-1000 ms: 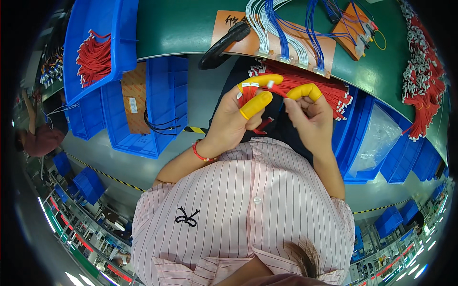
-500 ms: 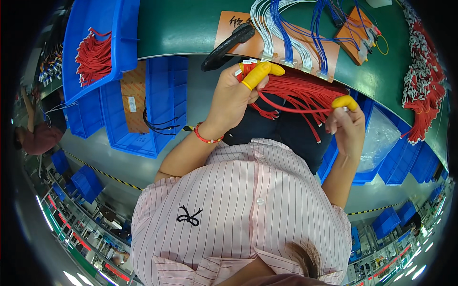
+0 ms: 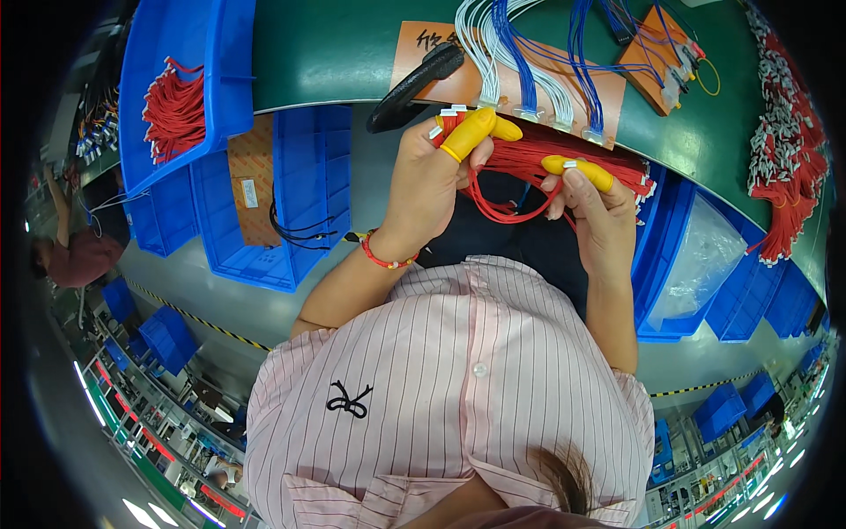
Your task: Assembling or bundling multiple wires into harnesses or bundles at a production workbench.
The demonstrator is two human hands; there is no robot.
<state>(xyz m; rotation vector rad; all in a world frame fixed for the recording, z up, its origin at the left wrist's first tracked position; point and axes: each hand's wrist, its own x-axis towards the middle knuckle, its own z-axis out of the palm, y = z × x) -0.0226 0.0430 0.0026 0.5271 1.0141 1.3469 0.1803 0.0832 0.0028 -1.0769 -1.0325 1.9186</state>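
My left hand [image 3: 425,181], with yellow finger cots on thumb and finger, is closed round several red cables whose white connectors [image 3: 454,110] stick out above it. A red cable [image 3: 507,219] hangs in a loop between my two hands. Its white connector end [image 3: 571,164] is pinched in my right hand [image 3: 604,212], which also wears yellow cots. Behind and below the hands a thick bundle of red cables [image 3: 564,152] lies along the bench edge, above my lap. Part of that bundle is hidden by my fingers.
The green bench [image 3: 317,62] holds an orange board [image 3: 423,66] with white and blue wires, a black handle-shaped thing [image 3: 414,88], and another orange block [image 3: 648,62]. A blue bin [image 3: 229,26] with red cables stands left. More red cables [image 3: 789,176] lie right, above blue crates [image 3: 670,264].
My right hand has moved left and slightly up toward my left hand, with the cable end in its pinch. The stretched cable now droops in a loop.
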